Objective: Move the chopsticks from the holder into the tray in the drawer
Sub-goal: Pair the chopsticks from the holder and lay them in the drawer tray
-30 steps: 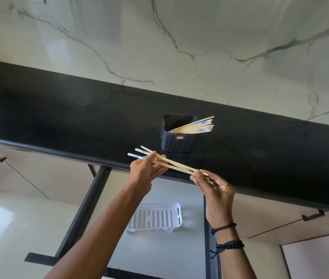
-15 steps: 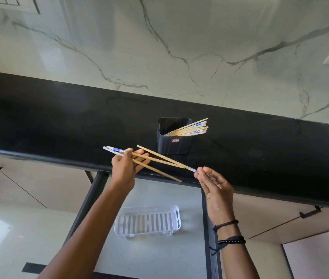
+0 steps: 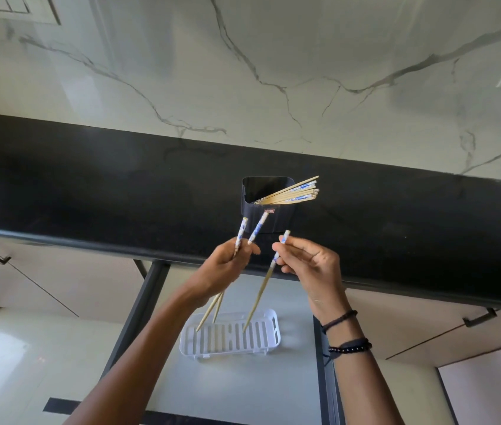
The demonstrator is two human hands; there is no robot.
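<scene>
Wooden chopsticks (image 3: 260,297) tip-down: left hand (image 3: 224,268), right hand (image 3: 310,262)

My left hand (image 3: 227,268) grips two chopsticks (image 3: 256,230), my right hand (image 3: 307,265) pinches a third chopstick (image 3: 258,297), all tips angled down above the white tray (image 3: 274,320) in the open drawer (image 3: 243,388)

Both forearms (image 3: 138,357) bare. Right wrist (image 3: 332,305): thin black cord bracelet (image 3: 339,320) nearest the right hand (image 3: 310,259), then a thicker black beaded band (image 3: 350,345) with small glinting specks. Loose cord end (image 3: 326,354) hangs off the band's inner side.
</scene>
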